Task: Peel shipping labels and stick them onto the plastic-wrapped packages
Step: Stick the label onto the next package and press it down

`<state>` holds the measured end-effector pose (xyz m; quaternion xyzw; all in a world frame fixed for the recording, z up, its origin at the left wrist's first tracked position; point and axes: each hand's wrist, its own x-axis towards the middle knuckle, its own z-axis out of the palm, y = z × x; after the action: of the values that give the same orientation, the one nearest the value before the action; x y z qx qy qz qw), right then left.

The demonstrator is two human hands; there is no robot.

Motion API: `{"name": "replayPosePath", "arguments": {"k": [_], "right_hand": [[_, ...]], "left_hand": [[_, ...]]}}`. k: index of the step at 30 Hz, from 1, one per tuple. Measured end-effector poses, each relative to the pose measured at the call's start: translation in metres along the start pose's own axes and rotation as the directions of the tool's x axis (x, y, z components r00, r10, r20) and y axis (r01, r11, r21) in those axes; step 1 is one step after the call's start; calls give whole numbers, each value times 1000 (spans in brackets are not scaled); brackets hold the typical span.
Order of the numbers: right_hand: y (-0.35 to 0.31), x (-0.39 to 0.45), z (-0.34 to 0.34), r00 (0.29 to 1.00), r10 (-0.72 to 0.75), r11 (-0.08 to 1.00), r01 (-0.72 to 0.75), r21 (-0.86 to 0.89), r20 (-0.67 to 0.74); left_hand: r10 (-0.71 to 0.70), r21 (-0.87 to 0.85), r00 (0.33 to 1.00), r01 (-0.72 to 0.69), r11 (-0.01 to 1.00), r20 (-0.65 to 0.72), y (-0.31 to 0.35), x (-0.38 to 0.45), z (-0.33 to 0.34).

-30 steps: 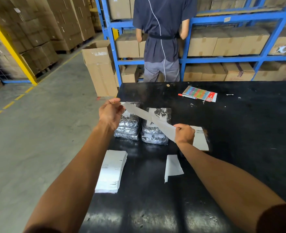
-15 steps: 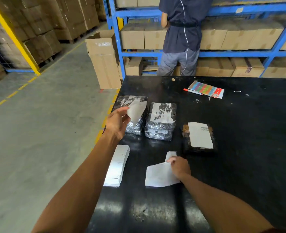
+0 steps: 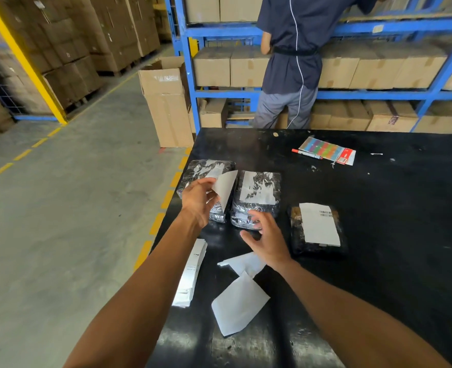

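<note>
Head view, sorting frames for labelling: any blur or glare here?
Head view: right hand is motion-blurred; left hand holding the peeled label is sharper; glare streaks on the black table near edge; shelving bends from wide-angle distortion.

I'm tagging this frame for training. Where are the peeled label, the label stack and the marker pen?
peeled label (image 3: pixel 226 185), head view, middle of the white sheet.
label stack (image 3: pixel 191 277), head view, middle of the top sheet.
marker pen (image 3: pixel 306 153), head view, middle of its barrel.

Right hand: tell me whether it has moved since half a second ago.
Yes. The right hand has left the backing paper and risen toward the middle package, fingers spread, holding nothing.
</note>
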<state>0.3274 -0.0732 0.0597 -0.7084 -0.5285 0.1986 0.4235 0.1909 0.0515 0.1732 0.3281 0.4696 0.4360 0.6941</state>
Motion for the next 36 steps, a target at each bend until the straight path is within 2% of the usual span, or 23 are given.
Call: {"name": "replayPosePath", "arguments": {"k": [3,6,8,12,15,17,19,21,24,29,34,36], "right_hand": [[-29,18,-3,989,-101,986,85,-142,-110],[-48,30,-2,960,-100,978,47,-202,-263],[-52,37,-3,936,-102,979,33,-203,-336],[-56,42,-11,918,-83,992,39,-119,-388],[-57,46,-23,925,89,996,-88,21,-369],[-53,50,-31,908,250,966,-213,144,-337],[-47,53,-40,872,416,891,-334,307,-258],[-45,56,-49,839,521,807,-425,411,-157],[-41,62,-58,866,493,813,-426,398,-80],[-31,81,-64,899,437,830,-414,375,26],[-18,101,-66,909,415,871,-383,307,-44],[-12,110,-63,900,427,877,-389,282,-87]], "left_hand": [[-15,-11,1000,15,1000,-3,-3,-4,17],[-49,-51,999,49,997,15,-5,-11,32],[-63,-65,998,65,996,24,-5,-14,37],[-32,-52,997,36,998,76,-3,-18,37],[-14,23,981,10,1000,193,-1,-18,34],[-46,-3,954,49,999,297,1,-15,33],[-32,68,958,13,998,286,1,-9,34],[8,270,976,-68,960,218,-4,-3,36],[5,463,986,-83,882,168,-20,10,38],[-49,542,987,-42,839,153,-42,36,46],[55,581,992,-110,806,112,-43,60,63],[54,597,993,-106,795,105,-44,72,71]]}}
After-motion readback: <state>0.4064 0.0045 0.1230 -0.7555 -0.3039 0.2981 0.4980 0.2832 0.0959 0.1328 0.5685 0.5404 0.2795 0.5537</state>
